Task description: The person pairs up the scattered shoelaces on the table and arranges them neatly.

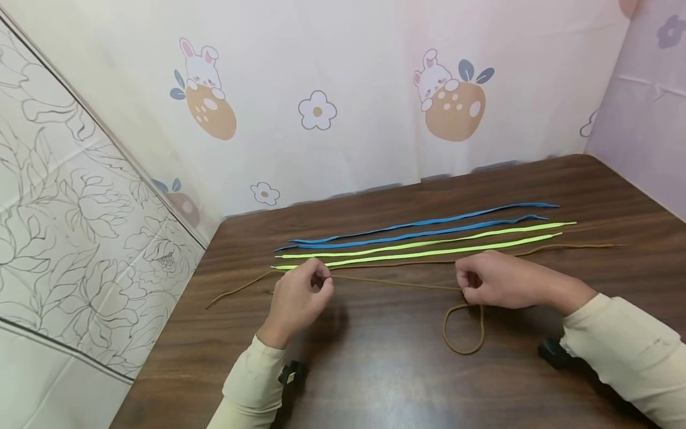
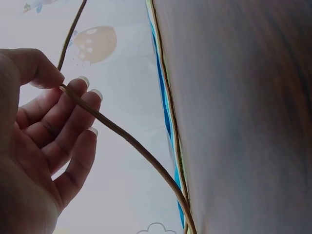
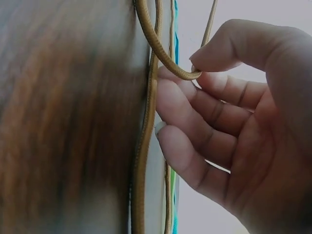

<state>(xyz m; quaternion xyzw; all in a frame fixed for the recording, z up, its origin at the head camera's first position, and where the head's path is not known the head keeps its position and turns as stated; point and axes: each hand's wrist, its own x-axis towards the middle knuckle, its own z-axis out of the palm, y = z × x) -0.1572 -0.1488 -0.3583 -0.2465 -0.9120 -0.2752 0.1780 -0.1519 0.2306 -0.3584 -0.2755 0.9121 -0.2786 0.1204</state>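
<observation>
Between thumb and fingertips, my left hand pinches a thin brown shoelace, whose tail trails left onto the table. My right hand pinches the same lace farther along, so a nearly straight stretch runs between the hands. Below the right hand, slack lace forms a loop on the table. In the left wrist view the lace passes under the thumb tip; in the right wrist view the lace bends at the pinch. Just behind the hands lies a second brown shoelace, partly hidden by them.
Two lime-green shoelaces and two blue shoelaces lie roughly parallel behind the brown ones on the dark wooden table. A printed curtain hangs along the back edge; a floral-patterned panel stands at the left.
</observation>
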